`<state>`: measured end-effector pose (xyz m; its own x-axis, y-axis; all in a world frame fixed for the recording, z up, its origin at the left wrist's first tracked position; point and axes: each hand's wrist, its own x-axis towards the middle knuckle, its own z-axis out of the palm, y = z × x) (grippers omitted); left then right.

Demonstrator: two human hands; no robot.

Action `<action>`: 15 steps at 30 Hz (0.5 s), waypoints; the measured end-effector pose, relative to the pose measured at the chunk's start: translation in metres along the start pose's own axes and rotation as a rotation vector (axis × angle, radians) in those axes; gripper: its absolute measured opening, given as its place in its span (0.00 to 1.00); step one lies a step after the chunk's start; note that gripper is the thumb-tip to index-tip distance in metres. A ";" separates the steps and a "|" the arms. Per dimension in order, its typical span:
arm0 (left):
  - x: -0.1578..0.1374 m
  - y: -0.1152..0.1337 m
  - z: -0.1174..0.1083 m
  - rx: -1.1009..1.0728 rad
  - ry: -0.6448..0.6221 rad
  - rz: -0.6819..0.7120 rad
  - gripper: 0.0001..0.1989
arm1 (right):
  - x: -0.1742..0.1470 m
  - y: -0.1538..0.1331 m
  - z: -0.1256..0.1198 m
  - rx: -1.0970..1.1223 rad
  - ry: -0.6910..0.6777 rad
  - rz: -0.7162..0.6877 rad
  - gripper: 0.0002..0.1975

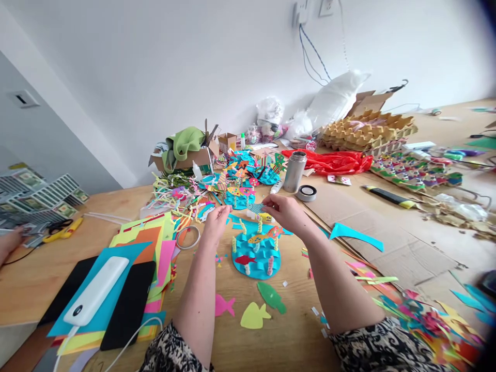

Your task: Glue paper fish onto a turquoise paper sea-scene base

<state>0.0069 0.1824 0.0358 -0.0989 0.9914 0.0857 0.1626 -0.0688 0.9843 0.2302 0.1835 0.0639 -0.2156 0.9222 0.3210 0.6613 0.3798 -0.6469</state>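
My left hand [217, 222] is closed, fingertips pressed together; what they hold, if anything, is hidden. My right hand [285, 211] pinches a small teal patterned paper piece [254, 208] at its edge. Below both hands stands a blue painted egg-carton base [253, 258] with short pipe-cleaner posts. An orange-and-yellow paper fish [258, 238] and a red paper fish [245, 260] sit on it. A glue bottle with a yellow label [266, 217] lies just behind the base. Nearer me are pink [223, 305], yellow [254, 315] and green [271, 296] paper fish, flat on the table.
At left, a white power bank [96, 289] and a black phone [129, 302] lie on coloured paper sheets [166, 253], near a tape roll [188, 237]. Behind stand a steel flask [295, 173] and finished fish pieces [240, 191]. Paper scraps [422, 320] and a cutter [390, 197] lie right. Another person's hand [10, 244] shows far left.
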 end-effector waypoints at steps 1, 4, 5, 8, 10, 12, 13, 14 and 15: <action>0.001 -0.002 0.001 0.004 -0.008 -0.010 0.20 | 0.000 0.001 0.000 -0.015 -0.017 0.001 0.04; 0.001 -0.006 0.006 0.019 -0.035 -0.029 0.22 | 0.001 0.003 0.000 -0.031 -0.046 -0.031 0.02; 0.001 -0.006 0.008 0.025 -0.045 -0.025 0.22 | 0.002 0.004 -0.001 -0.035 -0.053 -0.057 0.02; -0.001 -0.004 0.014 0.050 -0.091 0.007 0.23 | 0.002 0.007 -0.005 -0.066 -0.077 -0.131 0.03; -0.002 -0.003 0.018 0.076 -0.121 0.041 0.22 | 0.000 0.009 -0.009 -0.092 -0.099 -0.145 0.03; -0.003 -0.002 0.021 0.121 -0.139 0.093 0.20 | -0.001 0.011 -0.012 -0.109 -0.134 -0.132 0.03; -0.003 -0.003 0.023 0.153 -0.146 0.129 0.19 | -0.002 0.012 -0.013 -0.117 -0.158 -0.118 0.03; -0.003 -0.003 0.024 0.189 -0.153 0.171 0.18 | -0.003 0.012 -0.014 -0.127 -0.180 -0.100 0.03; -0.003 -0.003 0.026 0.226 -0.160 0.217 0.17 | -0.003 0.012 -0.014 -0.141 -0.201 -0.084 0.04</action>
<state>0.0318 0.1826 0.0287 0.1142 0.9624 0.2464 0.3777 -0.2714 0.8852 0.2494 0.1843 0.0648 -0.4031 0.8893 0.2162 0.7256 0.4545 -0.5167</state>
